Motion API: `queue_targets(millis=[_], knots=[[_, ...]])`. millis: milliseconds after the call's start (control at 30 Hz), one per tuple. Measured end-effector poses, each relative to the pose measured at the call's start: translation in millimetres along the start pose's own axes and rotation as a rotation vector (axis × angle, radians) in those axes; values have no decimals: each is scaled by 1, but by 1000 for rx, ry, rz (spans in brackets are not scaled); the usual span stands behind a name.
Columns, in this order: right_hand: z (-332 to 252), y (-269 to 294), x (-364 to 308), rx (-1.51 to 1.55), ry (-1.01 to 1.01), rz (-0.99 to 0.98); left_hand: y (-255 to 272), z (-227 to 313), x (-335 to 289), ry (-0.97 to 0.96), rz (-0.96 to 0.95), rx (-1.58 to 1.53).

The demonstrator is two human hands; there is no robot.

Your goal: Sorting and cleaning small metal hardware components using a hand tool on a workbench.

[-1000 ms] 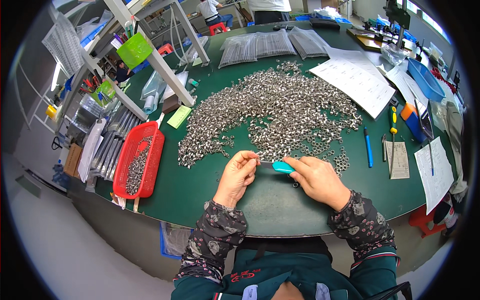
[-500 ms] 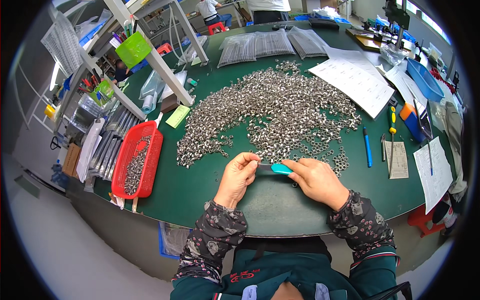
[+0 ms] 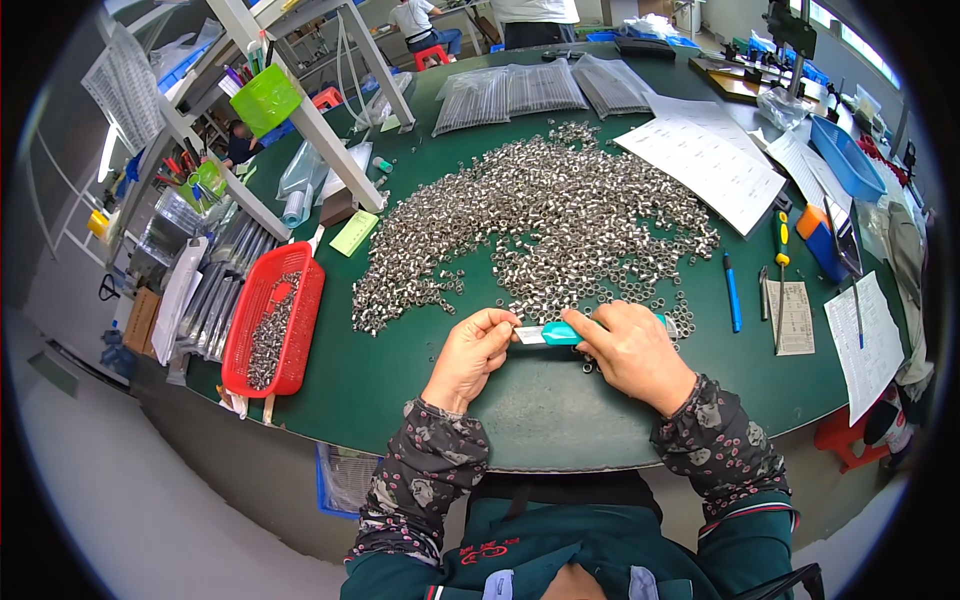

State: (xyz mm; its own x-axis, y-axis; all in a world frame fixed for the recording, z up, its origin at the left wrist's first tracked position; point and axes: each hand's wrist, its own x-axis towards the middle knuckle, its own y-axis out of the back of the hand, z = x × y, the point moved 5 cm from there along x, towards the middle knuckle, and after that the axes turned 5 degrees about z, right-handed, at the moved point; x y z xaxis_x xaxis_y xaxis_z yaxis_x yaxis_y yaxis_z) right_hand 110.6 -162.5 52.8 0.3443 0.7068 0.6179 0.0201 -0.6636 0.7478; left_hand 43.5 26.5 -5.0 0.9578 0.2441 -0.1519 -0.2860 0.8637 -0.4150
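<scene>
In my right hand (image 3: 632, 352) is a utility knife with a teal handle (image 3: 562, 334), its flat blade (image 3: 530, 336) pointing left. Thumb and fingers of my left hand (image 3: 468, 358) are pinched together right at the blade's tip; whatever tiny piece they hold is too small to make out. Just beyond both hands spreads a big heap of small silvery metal rings (image 3: 560, 205) on the green tabletop (image 3: 570, 420). A few loose rings lie under and beside my right hand.
A red basket (image 3: 308, 330) with metal pieces stands left. Right are a blue pen (image 3: 733, 295), a yellow-handled screwdriver (image 3: 781, 240), a paper slip (image 3: 797, 325) and printed sheets (image 3: 705, 170). Bagged tubes (image 3: 512, 95) lie at the back; a shelf post (image 3: 320, 130) rises at left.
The knife has turned in my right hand, so its blade now shows a bright flat face and more of the handle is visible. My left hand stays pinched at the tip.
</scene>
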Motion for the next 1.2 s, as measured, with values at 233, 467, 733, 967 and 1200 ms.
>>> queue_targets(millis=[233, 467, 733, 967, 1200], knots=[[-1, 1, 1, -84, 65, 33, -1, 0, -1, 34, -1, 19], [-2, 2, 1, -167, 102, 12, 0, 2, -2, 50, 14, 55], [-2, 7, 4, -178, 109, 63, -1, -1, -2, 37, 35, 49], [-16, 13, 2, -165, 172, 64, 3, 4, 0, -19, 129, -41], [-31, 17, 2, -212, 273, 52, 4, 1, 1, 12, 115, -139]])
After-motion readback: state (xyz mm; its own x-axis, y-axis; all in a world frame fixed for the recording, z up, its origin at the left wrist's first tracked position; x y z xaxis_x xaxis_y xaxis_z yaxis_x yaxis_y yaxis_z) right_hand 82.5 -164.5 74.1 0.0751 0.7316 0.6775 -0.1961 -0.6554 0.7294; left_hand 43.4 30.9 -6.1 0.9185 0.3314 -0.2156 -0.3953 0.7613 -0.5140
